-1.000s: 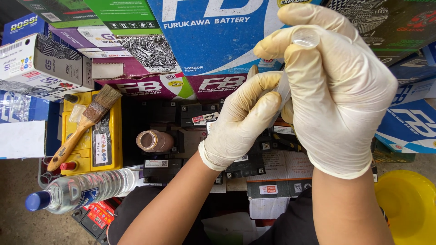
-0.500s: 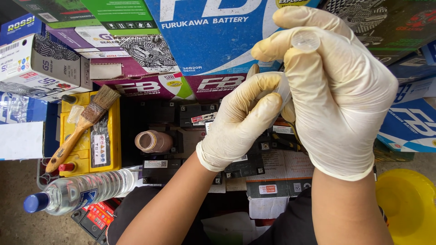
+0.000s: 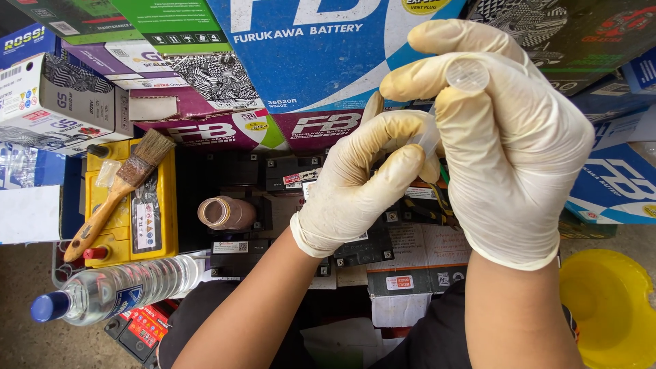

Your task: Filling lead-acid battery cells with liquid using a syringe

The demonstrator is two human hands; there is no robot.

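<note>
Both of my hands wear cream rubber gloves and are raised together in the middle of the view. My right hand (image 3: 526, 164) grips a small clear plastic tube (image 3: 430, 139), its round clear end (image 3: 468, 74) showing between the thumb and forefinger. My left hand (image 3: 352, 188) pinches the lower part of the same tube from the left. Most of the tube is hidden by the gloved fingers.
Below the hands lie black batteries (image 3: 287, 171) and a brown cup on its side (image 3: 225, 213). A paintbrush (image 3: 116, 191) rests on a yellow battery (image 3: 160, 219) at left, with a clear water bottle (image 3: 116, 290) nearer me. Stacked cartons (image 3: 307, 61) fill the back; a yellow bowl (image 3: 608, 307) sits lower right.
</note>
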